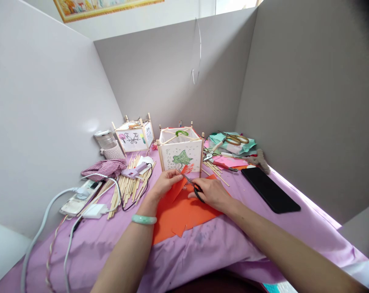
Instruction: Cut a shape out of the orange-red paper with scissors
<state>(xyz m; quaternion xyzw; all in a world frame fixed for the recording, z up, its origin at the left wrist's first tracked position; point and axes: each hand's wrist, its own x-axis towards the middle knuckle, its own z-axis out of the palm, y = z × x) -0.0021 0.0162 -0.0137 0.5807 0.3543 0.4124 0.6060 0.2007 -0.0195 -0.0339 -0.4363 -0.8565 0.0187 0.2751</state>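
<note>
Pinched in my left hand (168,182) is a small piece of orange paper (178,188) with a fringed upper end. My right hand (213,193) grips dark-handled scissors (197,193), whose blades point up and left toward that piece, close to my left fingertips. Under both hands lies a larger orange sheet (184,217) with a notched front edge. Just behind them stands a lantern of wooden sticks and white panels (169,155), its front panel drawn with a green leaf. A green loop (182,133) sits at its top.
At left are a second lantern (131,139), a jar (106,140), loose sticks (127,185), a lilac glue gun (134,171) and a power strip (80,198) with cables. At right lie red-handled pliers (222,163), gold-handled scissors (236,140) and a black phone (269,190). Grey partitions (178,77) surround the table.
</note>
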